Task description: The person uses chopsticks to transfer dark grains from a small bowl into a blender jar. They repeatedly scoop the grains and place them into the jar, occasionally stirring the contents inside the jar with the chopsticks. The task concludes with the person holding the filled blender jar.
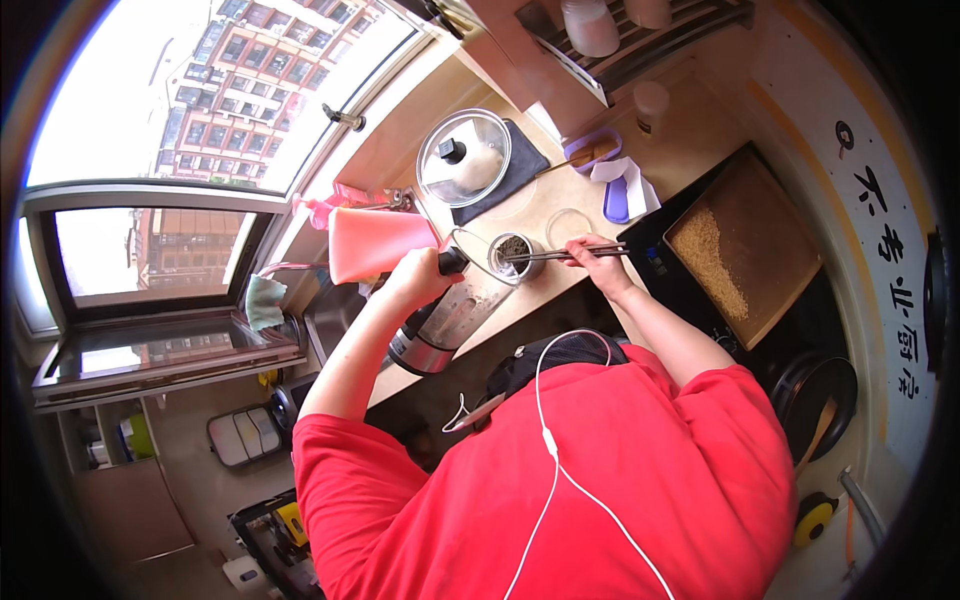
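My left hand [420, 279] grips the black handle of a clear blender jar [463, 309] with a metal base. The jar is tilted, its mouth over a glass jar [529, 268], and residue clings to its inside wall. Dark ground powder [513, 247] fills part of the glass jar. In my right hand [598, 264] is a pair of chopsticks [551, 256], their tips at the powder. A round clear lid or ring [568, 227] lies on the counter just behind the chopsticks.
A glass pot lid [463, 159] rests partly on a dark cloth [525, 161]. A purple container [596, 148] stands behind. To the right, a tray [780, 247] of golden grains lies on a black cooktop, near a frying pan [817, 405]. A pink container [379, 244] is at the left.
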Demonstrator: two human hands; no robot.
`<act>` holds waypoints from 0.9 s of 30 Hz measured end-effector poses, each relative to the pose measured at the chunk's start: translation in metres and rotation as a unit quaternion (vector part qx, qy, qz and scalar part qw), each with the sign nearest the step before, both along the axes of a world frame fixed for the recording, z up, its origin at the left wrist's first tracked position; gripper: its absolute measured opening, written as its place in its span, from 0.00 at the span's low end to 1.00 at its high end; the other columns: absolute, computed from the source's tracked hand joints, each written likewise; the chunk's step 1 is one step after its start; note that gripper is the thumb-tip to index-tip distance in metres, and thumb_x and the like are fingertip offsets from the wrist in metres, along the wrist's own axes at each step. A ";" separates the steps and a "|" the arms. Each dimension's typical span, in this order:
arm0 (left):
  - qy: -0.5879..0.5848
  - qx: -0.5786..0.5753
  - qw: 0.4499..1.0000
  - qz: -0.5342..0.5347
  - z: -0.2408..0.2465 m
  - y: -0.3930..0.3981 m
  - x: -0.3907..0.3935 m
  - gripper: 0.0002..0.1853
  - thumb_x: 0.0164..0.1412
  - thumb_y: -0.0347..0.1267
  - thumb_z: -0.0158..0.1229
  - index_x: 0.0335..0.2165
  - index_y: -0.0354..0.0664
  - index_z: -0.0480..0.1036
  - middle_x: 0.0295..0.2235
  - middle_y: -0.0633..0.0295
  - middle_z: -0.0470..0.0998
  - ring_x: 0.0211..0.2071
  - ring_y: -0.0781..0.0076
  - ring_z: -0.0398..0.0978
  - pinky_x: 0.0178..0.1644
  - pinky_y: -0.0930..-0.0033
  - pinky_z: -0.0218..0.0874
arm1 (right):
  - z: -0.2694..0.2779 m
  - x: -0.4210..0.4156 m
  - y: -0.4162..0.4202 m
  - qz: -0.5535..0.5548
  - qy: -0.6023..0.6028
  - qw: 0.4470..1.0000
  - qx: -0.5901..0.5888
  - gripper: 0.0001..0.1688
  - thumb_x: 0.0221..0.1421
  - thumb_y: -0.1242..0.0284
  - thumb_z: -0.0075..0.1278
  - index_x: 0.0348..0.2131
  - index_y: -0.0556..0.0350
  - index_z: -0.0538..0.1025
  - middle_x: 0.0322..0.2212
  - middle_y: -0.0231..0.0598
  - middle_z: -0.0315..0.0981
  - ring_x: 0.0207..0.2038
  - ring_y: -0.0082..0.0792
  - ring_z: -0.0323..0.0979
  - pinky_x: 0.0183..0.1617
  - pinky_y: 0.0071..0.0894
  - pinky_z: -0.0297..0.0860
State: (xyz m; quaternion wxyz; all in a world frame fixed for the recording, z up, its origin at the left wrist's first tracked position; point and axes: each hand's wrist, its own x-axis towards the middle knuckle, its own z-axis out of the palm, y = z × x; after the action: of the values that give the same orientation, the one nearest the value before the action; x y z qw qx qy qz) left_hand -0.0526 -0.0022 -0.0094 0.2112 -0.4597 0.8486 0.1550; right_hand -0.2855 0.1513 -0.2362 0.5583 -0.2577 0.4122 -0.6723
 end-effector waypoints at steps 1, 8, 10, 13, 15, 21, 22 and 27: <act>-0.008 0.022 0.999 0.022 0.008 0.001 -0.006 0.28 0.44 0.45 0.70 0.29 0.28 0.73 0.29 0.39 0.77 0.34 0.42 0.77 0.39 0.52 0.68 | 0.002 -0.003 0.003 -0.004 -0.006 1.000 0.011 0.13 0.61 0.69 0.53 0.37 0.63 0.76 0.31 0.38 0.77 0.33 0.24 0.76 0.40 0.24 0.75; 0.006 0.037 0.999 0.027 0.002 0.002 0.006 0.27 0.44 0.44 0.71 0.29 0.27 0.72 0.28 0.38 0.77 0.34 0.43 0.77 0.38 0.53 0.68 | 0.014 0.017 -0.011 0.016 0.026 1.000 0.001 0.13 0.61 0.68 0.53 0.36 0.64 0.76 0.30 0.37 0.77 0.32 0.25 0.76 0.38 0.21 0.74; 0.006 0.055 0.997 0.057 0.005 0.002 0.007 0.27 0.44 0.43 0.70 0.29 0.27 0.72 0.28 0.39 0.77 0.33 0.43 0.77 0.38 0.53 0.68 | 0.010 0.008 -0.005 -0.003 0.017 1.000 0.010 0.15 0.61 0.67 0.53 0.37 0.64 0.76 0.31 0.38 0.77 0.33 0.26 0.77 0.40 0.23 0.75; 0.007 0.052 0.997 0.055 0.006 0.004 0.008 0.27 0.45 0.43 0.70 0.29 0.27 0.72 0.27 0.39 0.77 0.32 0.45 0.78 0.37 0.54 0.68 | 0.013 0.005 -0.002 -0.004 0.043 0.999 0.003 0.16 0.61 0.66 0.53 0.36 0.64 0.76 0.31 0.38 0.77 0.33 0.26 0.77 0.39 0.24 0.75; 0.015 0.038 0.998 0.037 0.004 0.004 0.011 0.26 0.45 0.43 0.70 0.29 0.27 0.73 0.25 0.41 0.77 0.30 0.47 0.78 0.35 0.54 0.68 | 0.016 0.015 -0.008 0.030 0.041 0.999 0.001 0.16 0.61 0.65 0.52 0.36 0.64 0.76 0.31 0.38 0.77 0.33 0.25 0.76 0.39 0.24 0.75; 0.036 0.058 0.996 0.063 0.012 0.007 0.007 0.23 0.47 0.41 0.70 0.26 0.27 0.73 0.18 0.48 0.76 0.21 0.56 0.79 0.27 0.59 0.69 | 0.015 0.004 -0.001 -0.005 0.039 0.999 0.009 0.15 0.61 0.66 0.52 0.36 0.64 0.76 0.31 0.38 0.77 0.32 0.25 0.76 0.40 0.23 0.74; 0.033 0.062 0.995 0.068 0.015 0.008 0.007 0.23 0.47 0.40 0.69 0.26 0.27 0.73 0.17 0.48 0.76 0.20 0.57 0.78 0.27 0.60 0.69 | 0.020 0.006 -0.001 0.011 0.026 1.000 -0.001 0.15 0.61 0.66 0.52 0.36 0.63 0.76 0.31 0.39 0.78 0.32 0.25 0.76 0.40 0.23 0.74; 0.045 0.016 0.998 0.038 0.004 0.007 0.017 0.26 0.46 0.42 0.70 0.26 0.26 0.73 0.21 0.43 0.77 0.26 0.50 0.79 0.32 0.57 0.68 | 0.033 0.032 -0.011 0.112 0.027 0.993 -0.014 0.13 0.61 0.69 0.52 0.38 0.63 0.78 0.31 0.36 0.78 0.32 0.24 0.76 0.38 0.21 0.74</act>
State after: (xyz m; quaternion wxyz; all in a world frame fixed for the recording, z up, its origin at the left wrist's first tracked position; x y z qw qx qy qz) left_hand -0.0353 0.0052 -0.0053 0.1742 -0.4806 0.8366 0.1970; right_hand -0.2534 0.1405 -0.2028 0.6151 -0.3282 0.3860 -0.6041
